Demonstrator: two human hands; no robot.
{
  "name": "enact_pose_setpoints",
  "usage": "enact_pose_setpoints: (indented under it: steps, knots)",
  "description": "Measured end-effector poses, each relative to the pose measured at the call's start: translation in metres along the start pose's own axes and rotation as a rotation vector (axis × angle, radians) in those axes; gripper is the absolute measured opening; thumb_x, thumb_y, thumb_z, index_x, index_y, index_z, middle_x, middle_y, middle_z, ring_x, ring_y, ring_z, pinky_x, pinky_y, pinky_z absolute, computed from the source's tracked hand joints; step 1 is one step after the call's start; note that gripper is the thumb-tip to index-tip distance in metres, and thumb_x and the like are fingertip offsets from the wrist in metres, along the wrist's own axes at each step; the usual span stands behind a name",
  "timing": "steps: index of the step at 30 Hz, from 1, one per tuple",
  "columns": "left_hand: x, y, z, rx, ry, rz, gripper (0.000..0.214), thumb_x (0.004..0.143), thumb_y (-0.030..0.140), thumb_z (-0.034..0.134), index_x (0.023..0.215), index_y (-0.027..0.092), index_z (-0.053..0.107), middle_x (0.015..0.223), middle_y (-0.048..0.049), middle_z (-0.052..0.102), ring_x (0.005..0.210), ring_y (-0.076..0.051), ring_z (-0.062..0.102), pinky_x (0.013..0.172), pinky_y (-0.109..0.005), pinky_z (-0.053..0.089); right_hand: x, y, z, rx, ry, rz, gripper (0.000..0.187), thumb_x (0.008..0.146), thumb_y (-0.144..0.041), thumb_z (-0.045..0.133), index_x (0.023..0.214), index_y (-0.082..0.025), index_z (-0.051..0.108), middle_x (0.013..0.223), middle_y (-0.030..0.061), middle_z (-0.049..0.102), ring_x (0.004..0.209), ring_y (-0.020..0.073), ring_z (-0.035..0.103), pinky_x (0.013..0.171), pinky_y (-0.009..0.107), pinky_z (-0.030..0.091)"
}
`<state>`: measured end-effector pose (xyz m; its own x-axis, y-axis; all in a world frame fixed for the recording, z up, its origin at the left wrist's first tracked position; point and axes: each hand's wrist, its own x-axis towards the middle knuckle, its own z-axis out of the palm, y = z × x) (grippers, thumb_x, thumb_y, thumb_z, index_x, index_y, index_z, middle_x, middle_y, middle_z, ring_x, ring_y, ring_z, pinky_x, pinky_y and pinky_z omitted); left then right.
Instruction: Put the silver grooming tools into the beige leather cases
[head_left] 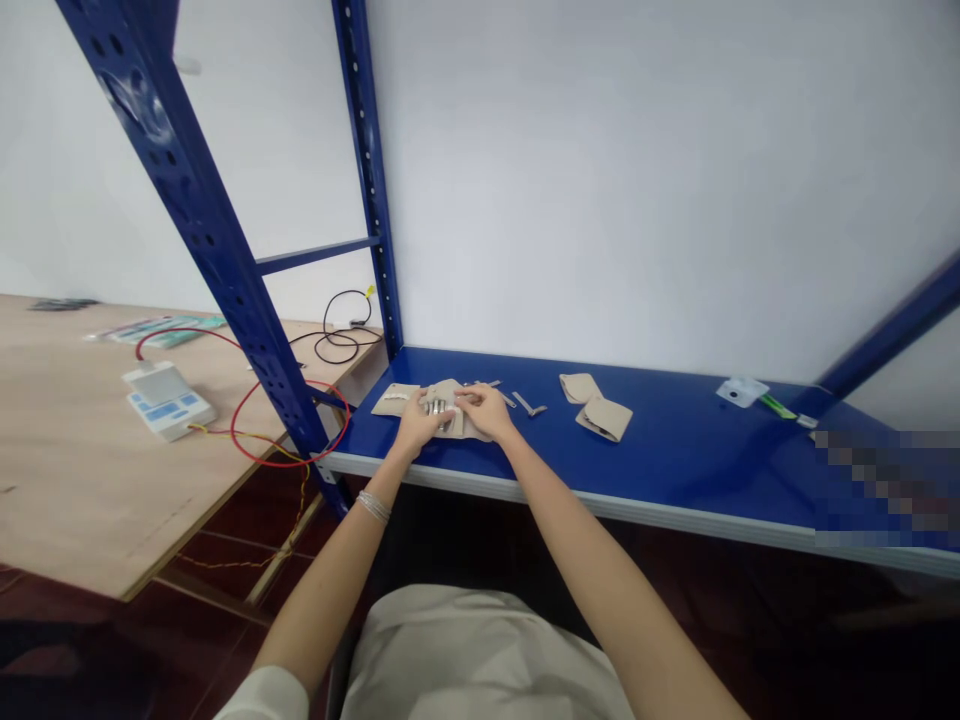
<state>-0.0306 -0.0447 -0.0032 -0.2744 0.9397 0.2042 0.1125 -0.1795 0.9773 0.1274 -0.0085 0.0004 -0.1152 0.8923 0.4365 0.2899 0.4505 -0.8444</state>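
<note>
An opened beige pouch (pixel 448 387) lies on the blue shelf near its left end, with several shiny metal tools (pixel 437 408) in its middle. My left hand (pixel 417 424) grips its left side, thumb across the front. At the right side of the pouch, my right hand (pixel 484 408) has its fingers pinched together; what is between them is too small to make out. Another beige pouch (pixel 390 400) lies just left of my left hand. Right of my right hand are loose slim metal pieces (pixel 529 404).
Two folded beige pouches (pixel 604 418) lie farther right on the shelf (pixel 675 450). A clear plastic item (pixel 742 391) and a green-handled tool (pixel 778 406) sit near the right end. Blue uprights (pixel 217 240) frame the shelf. A wooden table (pixel 67 450) at left carries a white device (pixel 169 405) and cables.
</note>
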Motion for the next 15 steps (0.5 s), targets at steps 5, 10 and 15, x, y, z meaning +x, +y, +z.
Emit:
enact_pose_setpoints:
  steps: [5,10,15]
  knots:
    - [-0.002,0.006,0.002,-0.136,-0.018,-0.092,0.072,0.051,0.016,0.085,0.117,0.015,0.056,0.1,-0.009,0.067,0.091,-0.023,0.065,0.088,-0.038,0.048,0.0,-0.001,-0.002,-0.04,0.152,-0.048,0.014,0.076,-0.027,0.064,0.084,-0.02,0.074,0.091,0.0055,0.067,0.071,0.0162,0.062,0.075,0.032,0.051]
    - [0.0,0.015,0.001,-0.41,-0.043,-0.235,0.048,0.058,0.006,0.072,0.104,0.014,0.061,0.085,-0.0051,0.07,0.078,-0.019,0.067,0.076,-0.034,0.054,0.003,0.004,-0.01,-0.244,0.443,0.012,0.016,0.077,-0.022,0.058,0.078,-0.017,0.073,0.085,0.0099,0.067,0.08,0.0223,0.061,0.085,0.038,0.048]
    - [0.005,0.019,-0.003,-0.597,0.04,-0.358,0.025,0.06,0.004,0.065,0.084,0.013,0.062,0.08,-0.0064,0.071,0.075,-0.021,0.069,0.074,-0.035,0.057,0.004,0.008,-0.011,-0.203,0.43,0.09,0.021,0.08,-0.023,0.053,0.086,-0.017,0.072,0.09,0.0101,0.071,0.085,0.0231,0.063,0.088,0.038,0.048]
